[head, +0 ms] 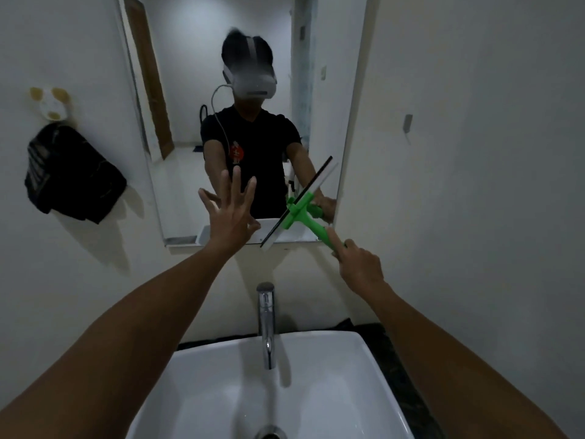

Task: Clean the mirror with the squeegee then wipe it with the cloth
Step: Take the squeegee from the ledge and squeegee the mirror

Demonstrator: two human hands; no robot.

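A tall frameless mirror [190, 90] hangs on the white wall above the sink. My right hand [359, 267] grips the green handle of a squeegee [302, 212]. Its long black and white blade lies slanted against the mirror's lower right part. My left hand [229, 213] is raised in front of the mirror's lower middle, fingers spread and straight, holding nothing. I cannot tell whether it touches the glass. A dark cloth [71, 175] hangs from a hook on the wall to the left of the mirror.
A white square sink [373, 375] with a chrome faucet [266, 324] stands directly below. A small metal hook [408, 123] sticks out of the wall to the right of the mirror. The mirror reflects a person wearing a headset.
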